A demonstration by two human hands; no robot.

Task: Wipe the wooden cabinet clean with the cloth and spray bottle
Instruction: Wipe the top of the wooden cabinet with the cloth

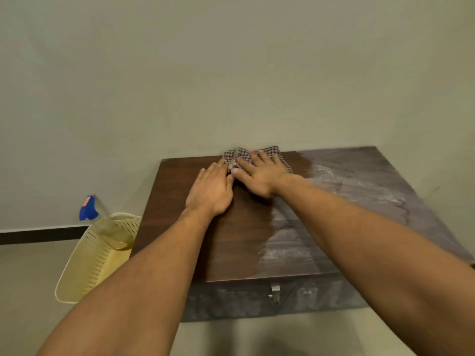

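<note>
A dark wooden cabinet [246,242] stands against the wall. Its left half looks clean and dark, its right half is dusty white. A checked brown cloth [239,155] lies at the back edge of the top. My right hand [259,176] lies flat on the cloth, fingers spread and pressing down. My left hand [210,191] rests flat on the wood just left of it, fingertips touching the cloth's edge. A clear spray bottle [102,217] with a blue trigger head leans in a basket on the floor to the left.
A pale yellow perforated plastic basket [87,263] sits on the floor by the cabinet's left side, holding the bottle. A metal latch [275,291] hangs on the dusty front face. Plain wall behind; a dark skirting strip [38,235] runs low at left.
</note>
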